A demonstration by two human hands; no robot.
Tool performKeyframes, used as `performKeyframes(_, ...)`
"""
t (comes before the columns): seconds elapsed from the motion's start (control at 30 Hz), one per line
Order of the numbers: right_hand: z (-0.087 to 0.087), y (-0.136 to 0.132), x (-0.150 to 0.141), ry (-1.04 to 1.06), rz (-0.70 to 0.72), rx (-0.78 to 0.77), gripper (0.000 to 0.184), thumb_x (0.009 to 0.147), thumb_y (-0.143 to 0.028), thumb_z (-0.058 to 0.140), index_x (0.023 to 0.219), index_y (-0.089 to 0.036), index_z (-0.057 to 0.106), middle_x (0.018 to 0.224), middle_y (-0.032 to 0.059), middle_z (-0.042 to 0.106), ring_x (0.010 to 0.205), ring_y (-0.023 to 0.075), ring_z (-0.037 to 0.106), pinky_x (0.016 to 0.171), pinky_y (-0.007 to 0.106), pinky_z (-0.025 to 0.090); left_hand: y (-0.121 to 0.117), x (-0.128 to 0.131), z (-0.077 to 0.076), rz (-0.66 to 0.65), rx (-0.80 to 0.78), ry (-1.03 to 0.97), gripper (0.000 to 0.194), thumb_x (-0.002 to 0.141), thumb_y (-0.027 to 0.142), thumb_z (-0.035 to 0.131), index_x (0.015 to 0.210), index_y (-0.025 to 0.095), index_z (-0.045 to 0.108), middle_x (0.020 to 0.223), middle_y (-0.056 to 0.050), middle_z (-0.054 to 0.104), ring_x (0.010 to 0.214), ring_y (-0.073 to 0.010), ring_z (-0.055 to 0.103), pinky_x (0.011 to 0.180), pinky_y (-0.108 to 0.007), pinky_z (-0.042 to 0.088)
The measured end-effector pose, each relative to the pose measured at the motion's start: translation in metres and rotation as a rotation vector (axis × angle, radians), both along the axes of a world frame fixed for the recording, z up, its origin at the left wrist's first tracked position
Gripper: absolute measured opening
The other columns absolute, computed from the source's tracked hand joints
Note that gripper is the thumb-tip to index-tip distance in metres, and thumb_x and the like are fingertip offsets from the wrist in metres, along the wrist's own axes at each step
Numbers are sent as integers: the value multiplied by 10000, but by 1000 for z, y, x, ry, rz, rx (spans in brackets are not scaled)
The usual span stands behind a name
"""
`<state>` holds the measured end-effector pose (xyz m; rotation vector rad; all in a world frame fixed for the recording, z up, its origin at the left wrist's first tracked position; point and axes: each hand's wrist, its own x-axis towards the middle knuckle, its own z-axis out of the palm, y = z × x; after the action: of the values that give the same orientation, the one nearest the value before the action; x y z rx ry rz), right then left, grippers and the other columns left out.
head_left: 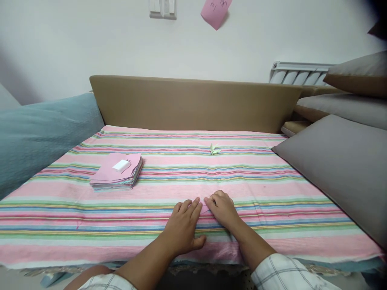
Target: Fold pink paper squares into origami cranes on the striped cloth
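A small piece of folded pink paper (204,207) lies on the striped cloth between my hands, mostly covered by them. My left hand (184,226) rests flat with its fingers stretched out, the fingertips on the paper's left side and the thumb apart on the cloth. On the other side, my right hand (223,210) has its fingers curled in, and its thumb presses the paper's right end. How much paper sits under the right fingers is hidden. Farther back stands a small folded pale green paper shape (214,149).
To the left is a stack of coloured paper sheets (116,179) with a white charger plug (121,165) on top. Grey cushions (338,169) line the right side, a blue-covered armrest (48,137) the left. A brown backrest (193,104) closes off the back.
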<state>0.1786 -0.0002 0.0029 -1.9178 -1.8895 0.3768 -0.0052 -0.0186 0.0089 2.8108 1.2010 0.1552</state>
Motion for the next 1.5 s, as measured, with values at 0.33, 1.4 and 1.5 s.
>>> performKeyframes(0.33,-1,-1,-8,-163,-3,7,319,909,-347,373,769,-187,610,932,70,572,892,211,497,740,334,336,-1,1,2,10,-18,-13,856,688,604,522,1382,166,278,1466,-105,251,1258,-323,284,1021,-475,219)
performKeyframes(1.4,-9,-15,-15,-8,351,326,273,912,-191,351,1078,-209,568,1015,61,631,917,186,513,862,332,311,2,0,4,46,-108,-125,946,604,503,646,1390,204,212,1399,-98,372,1239,-323,308,1003,-471,238)
performKeyframes(1.5,-11,-14,-15,-40,331,278,270,903,-183,377,1093,-211,567,980,49,648,881,186,520,831,324,318,3,1,2,66,-126,-152,987,579,498,666,1389,177,202,1355,-107,425,1232,-322,317,1004,-467,244)
